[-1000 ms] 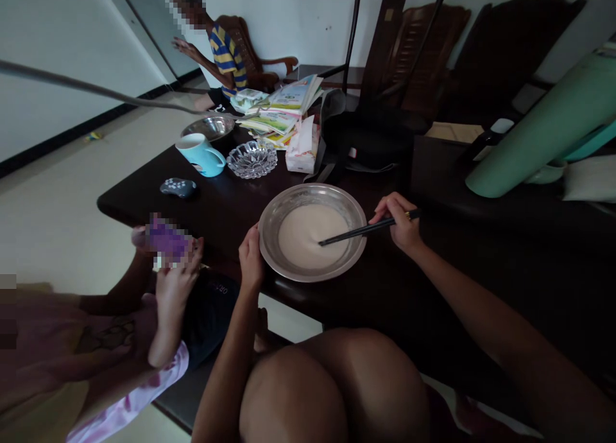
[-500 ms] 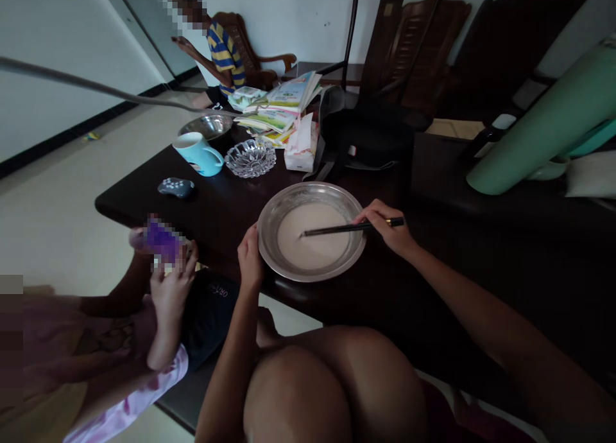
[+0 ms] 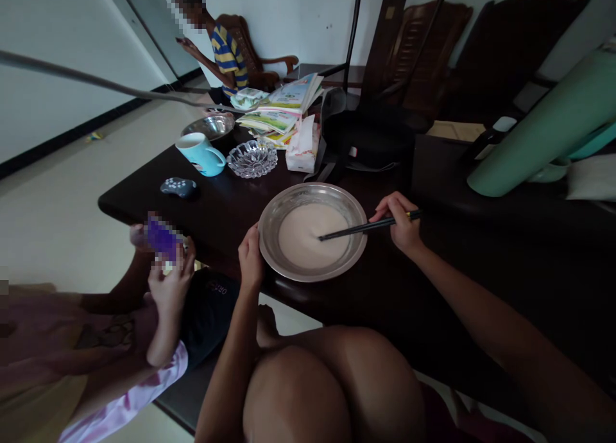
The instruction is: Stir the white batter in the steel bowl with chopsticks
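Note:
A round steel bowl (image 3: 269, 250) stands near the front edge of the dark table, with a pale, creamy liquid (image 3: 303, 237) in its bottom. My left hand (image 3: 251, 258) grips the bowl's left rim, its thumb side up against the metal. In my right hand (image 3: 400, 223), off the bowl's right side, are dark chopsticks (image 3: 356, 228) pinched near their upper end. They slant down to the left over the rim, and their tips dip into the liquid near its middle.
Behind the bowl are a glass dish (image 3: 252, 159), a blue mug (image 3: 201, 154), a tissue pack (image 3: 302, 149), booklets (image 3: 283, 103) and a black bag (image 3: 368, 138). A game controller (image 3: 178, 187) lies left. A green cylinder (image 3: 539, 128) leans right. A person's hands (image 3: 171, 279) hold a blurred purple thing at left.
My right hand has moved a little to the right, drawing the chopstick tips rightward through the liquid. My left hand stays on the bowl's rim.

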{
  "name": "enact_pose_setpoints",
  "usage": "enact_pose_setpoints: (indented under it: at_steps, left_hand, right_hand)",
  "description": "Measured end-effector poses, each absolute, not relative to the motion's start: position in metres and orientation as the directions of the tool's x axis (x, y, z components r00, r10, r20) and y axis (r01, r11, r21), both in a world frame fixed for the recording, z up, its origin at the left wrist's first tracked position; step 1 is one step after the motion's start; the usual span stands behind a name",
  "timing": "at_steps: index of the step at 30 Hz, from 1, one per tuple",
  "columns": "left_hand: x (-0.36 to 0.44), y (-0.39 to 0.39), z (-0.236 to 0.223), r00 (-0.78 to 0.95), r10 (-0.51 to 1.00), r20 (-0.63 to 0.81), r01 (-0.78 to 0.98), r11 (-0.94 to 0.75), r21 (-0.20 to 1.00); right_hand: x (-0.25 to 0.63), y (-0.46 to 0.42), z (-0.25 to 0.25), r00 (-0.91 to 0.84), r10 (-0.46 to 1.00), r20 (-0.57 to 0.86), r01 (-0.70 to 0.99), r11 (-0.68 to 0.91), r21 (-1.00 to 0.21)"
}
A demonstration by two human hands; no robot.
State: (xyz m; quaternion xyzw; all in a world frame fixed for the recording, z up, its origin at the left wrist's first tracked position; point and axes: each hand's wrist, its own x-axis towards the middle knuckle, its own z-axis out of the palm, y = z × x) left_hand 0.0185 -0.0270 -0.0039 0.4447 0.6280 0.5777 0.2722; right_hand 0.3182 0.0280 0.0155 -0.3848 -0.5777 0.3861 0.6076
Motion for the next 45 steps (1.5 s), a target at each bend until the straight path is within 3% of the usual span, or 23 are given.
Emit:
enact_pose_setpoints:
  at_steps: [4, 6, 10, 13, 16, 19, 23, 25, 28, 30, 33, 35, 38, 40, 45]
  left_hand:
    - [0.018, -0.027, -0.004, -0.471, 0.865, 0.174, 0.249, -0.059, 0.967]
    - [0.018, -0.026, -0.004, -0.472, 0.863, 0.182, 0.249, -0.068, 0.966]
    - [0.019, -0.027, -0.003, -0.463, 0.868, 0.178, 0.236, -0.073, 0.969]
    - [0.019, -0.027, -0.003, -0.463, 0.87, 0.171, 0.241, -0.062, 0.969]
    - [0.019, -0.027, -0.003, -0.463, 0.87, 0.171, 0.242, -0.061, 0.968]
    - [0.018, -0.027, -0.004, -0.456, 0.875, 0.166, 0.237, -0.061, 0.97]
    - [0.015, -0.026, -0.007, -0.444, 0.881, 0.164, 0.265, -0.046, 0.963]
    - [0.014, -0.026, -0.008, -0.444, 0.879, 0.173, 0.279, -0.048, 0.959]
    - [0.013, -0.026, -0.009, -0.43, 0.882, 0.193, 0.301, -0.061, 0.952]
    - [0.013, -0.026, -0.01, -0.427, 0.88, 0.207, 0.312, -0.071, 0.947]
    - [0.014, -0.026, -0.011, -0.432, 0.875, 0.219, 0.322, -0.077, 0.943]
    - [0.014, -0.026, -0.012, -0.432, 0.874, 0.224, 0.331, -0.077, 0.94]
    - [0.013, -0.026, -0.015, -0.43, 0.874, 0.227, 0.338, -0.077, 0.938]
    - [0.012, -0.027, -0.016, -0.421, 0.878, 0.228, 0.343, -0.079, 0.936]
    - [0.011, -0.027, -0.017, -0.409, 0.879, 0.244, 0.356, -0.092, 0.93]
  right_hand:
    - [0.316, 0.026, 0.017, -0.145, 0.891, 0.431, 0.085, 0.445, -0.891]
    - [0.317, 0.026, 0.017, -0.103, 0.881, 0.462, 0.108, 0.471, -0.875]
    - [0.319, 0.026, 0.014, -0.014, 0.903, 0.429, -0.052, 0.427, -0.903]
    - [0.319, 0.026, 0.013, -0.162, 0.888, 0.43, 0.044, 0.442, -0.896]
    - [0.319, 0.027, 0.014, -0.095, 0.874, 0.477, 0.108, 0.485, -0.868]
    - [0.32, 0.027, 0.014, 0.009, 0.88, 0.476, 0.002, 0.476, -0.88]
    - [0.319, 0.025, 0.015, -0.173, 0.873, 0.455, 0.098, 0.475, -0.875]
    - [0.319, 0.026, 0.015, -0.15, 0.873, 0.465, 0.144, 0.484, -0.863]
    - [0.319, 0.026, 0.013, -0.016, 0.895, 0.447, 0.029, 0.447, -0.894]
    - [0.318, 0.025, 0.012, -0.054, 0.901, 0.431, -0.013, 0.431, -0.902]
    - [0.316, 0.024, 0.014, -0.183, 0.868, 0.462, 0.132, 0.488, -0.863]
    - [0.317, 0.024, 0.016, -0.158, 0.854, 0.497, 0.201, 0.52, -0.83]
    - [0.318, 0.025, 0.016, -0.023, 0.865, 0.502, 0.096, 0.502, -0.86]
    - [0.318, 0.025, 0.016, -0.032, 0.877, 0.479, 0.025, 0.48, -0.877]
    - [0.317, 0.022, 0.016, -0.164, 0.848, 0.505, 0.204, 0.53, -0.823]
